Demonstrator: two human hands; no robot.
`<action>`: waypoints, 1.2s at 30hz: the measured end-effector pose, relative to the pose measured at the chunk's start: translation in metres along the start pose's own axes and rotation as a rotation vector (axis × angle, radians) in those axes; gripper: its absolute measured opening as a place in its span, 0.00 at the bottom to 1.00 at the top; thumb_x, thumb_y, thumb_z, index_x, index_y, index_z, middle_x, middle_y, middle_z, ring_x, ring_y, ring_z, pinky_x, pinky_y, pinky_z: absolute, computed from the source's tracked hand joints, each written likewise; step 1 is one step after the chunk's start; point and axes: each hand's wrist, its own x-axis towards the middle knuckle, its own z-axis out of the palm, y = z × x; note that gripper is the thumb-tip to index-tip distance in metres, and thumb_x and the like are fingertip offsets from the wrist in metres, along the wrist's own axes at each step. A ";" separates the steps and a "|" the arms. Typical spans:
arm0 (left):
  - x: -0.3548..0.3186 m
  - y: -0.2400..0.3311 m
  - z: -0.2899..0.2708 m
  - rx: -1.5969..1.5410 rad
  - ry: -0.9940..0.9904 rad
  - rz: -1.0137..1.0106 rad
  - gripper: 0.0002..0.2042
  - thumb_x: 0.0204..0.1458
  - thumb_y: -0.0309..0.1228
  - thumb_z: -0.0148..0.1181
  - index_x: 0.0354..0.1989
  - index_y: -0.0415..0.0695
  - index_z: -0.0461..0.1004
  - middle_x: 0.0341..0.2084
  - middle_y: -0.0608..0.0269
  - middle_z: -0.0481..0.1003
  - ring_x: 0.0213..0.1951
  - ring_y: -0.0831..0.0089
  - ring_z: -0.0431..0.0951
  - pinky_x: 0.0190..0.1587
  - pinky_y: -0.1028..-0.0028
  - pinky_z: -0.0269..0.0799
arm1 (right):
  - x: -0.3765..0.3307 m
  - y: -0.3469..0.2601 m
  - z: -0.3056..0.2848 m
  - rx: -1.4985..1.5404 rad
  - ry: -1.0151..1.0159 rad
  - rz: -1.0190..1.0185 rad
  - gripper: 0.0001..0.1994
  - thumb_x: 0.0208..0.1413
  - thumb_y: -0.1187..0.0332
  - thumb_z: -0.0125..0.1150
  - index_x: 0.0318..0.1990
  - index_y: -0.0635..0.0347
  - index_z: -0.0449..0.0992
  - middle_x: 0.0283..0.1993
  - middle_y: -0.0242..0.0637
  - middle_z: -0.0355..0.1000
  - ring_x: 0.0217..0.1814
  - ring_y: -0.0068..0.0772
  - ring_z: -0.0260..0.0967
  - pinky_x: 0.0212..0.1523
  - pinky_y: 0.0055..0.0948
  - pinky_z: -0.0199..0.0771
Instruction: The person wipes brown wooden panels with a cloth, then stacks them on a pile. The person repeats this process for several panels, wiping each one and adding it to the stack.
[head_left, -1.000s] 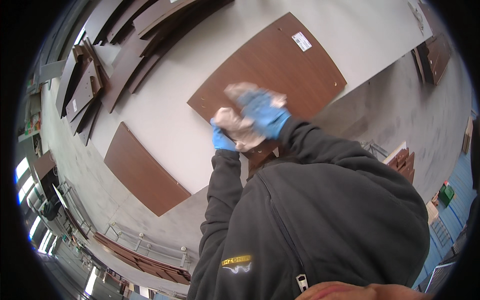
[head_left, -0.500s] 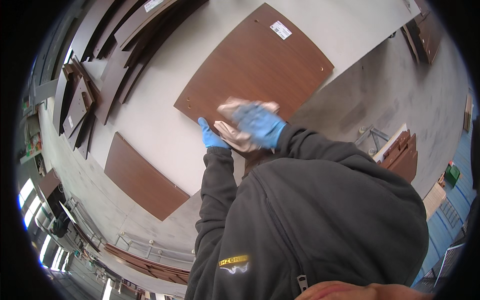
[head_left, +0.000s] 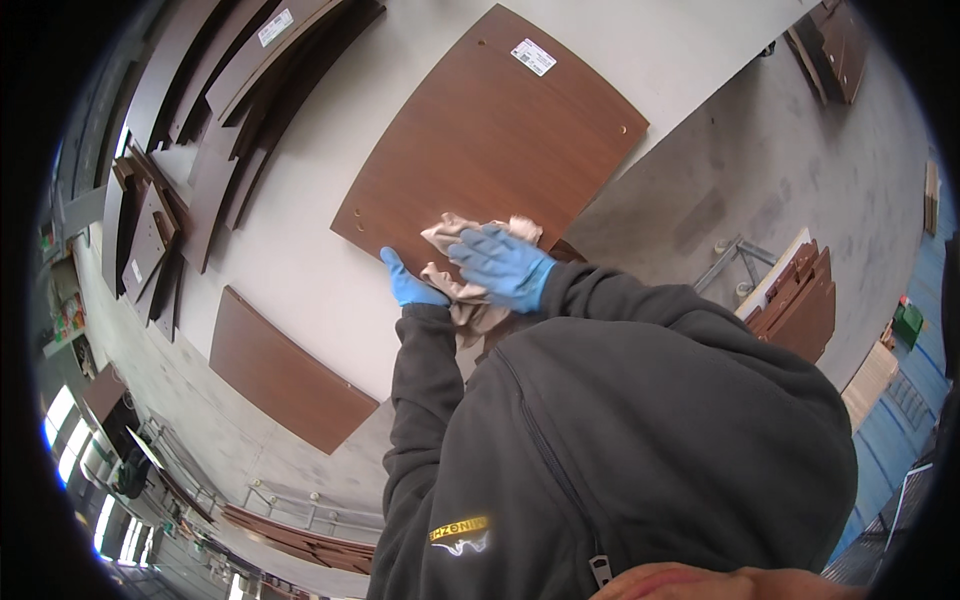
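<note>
A large brown wood-grain panel (head_left: pixel 490 130) with curved sides lies on a pale work surface, a white label near its far edge and small holes at its corners. Under my blue-gloved right hand (head_left: pixel 503 268) is a crumpled beige cloth (head_left: pixel 460 232); the hand presses it on the panel's near part, fingers laid together over it. Part of the cloth hangs over the near edge. My blue-gloved left hand (head_left: pixel 416 284) grips the panel's near left edge, thumb up on the side and the other fingers hidden.
A smaller brown panel (head_left: pixel 290 370) lies to the left. Dark curved boards (head_left: pixel 215 150) are piled at the far left. On the right, reddish-brown panels (head_left: pixel 795 310) stand by a metal trolley frame (head_left: pixel 735 265), and more boards (head_left: pixel 835 50) are at the far right.
My right hand, blurred before, now shows sharply on the cloth, slightly left in the picture. The cloth's folds have shifted. The whole view has moved a little; my left hand keeps its place at the panel edge.
</note>
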 end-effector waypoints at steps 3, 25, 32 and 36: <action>0.003 -0.006 -0.002 0.087 -0.161 0.434 0.42 0.65 0.65 0.53 0.72 0.37 0.65 0.67 0.54 0.71 0.63 0.57 0.73 0.69 0.61 0.68 | -0.011 0.076 -0.045 -0.167 0.172 0.244 0.22 0.62 0.65 0.53 0.62 0.64 0.76 0.71 0.51 0.68 0.73 0.52 0.65 0.70 0.46 0.65; 0.010 -0.014 -0.002 0.043 -0.170 0.494 0.39 0.68 0.62 0.49 0.71 0.37 0.66 0.69 0.55 0.70 0.65 0.59 0.71 0.70 0.62 0.66 | -0.069 0.218 -0.091 -0.465 0.483 0.467 0.23 0.53 0.60 0.68 0.55 0.61 0.78 0.69 0.57 0.67 0.71 0.63 0.64 0.69 0.57 0.65; 0.014 -0.013 -0.002 0.065 -0.050 0.433 0.39 0.67 0.63 0.51 0.68 0.35 0.70 0.64 0.56 0.73 0.61 0.62 0.74 0.66 0.64 0.70 | 0.014 0.094 -0.042 -0.251 -0.033 0.117 0.21 0.52 0.64 0.64 0.54 0.61 0.80 0.66 0.41 0.73 0.73 0.49 0.66 0.71 0.48 0.68; 0.008 -0.018 0.004 0.089 -0.014 0.547 0.39 0.67 0.62 0.53 0.65 0.33 0.72 0.62 0.54 0.75 0.57 0.62 0.77 0.62 0.67 0.73 | 0.069 0.178 -0.107 -0.312 -0.143 0.686 0.19 0.54 0.56 0.66 0.48 0.59 0.80 0.67 0.51 0.70 0.70 0.54 0.66 0.66 0.47 0.66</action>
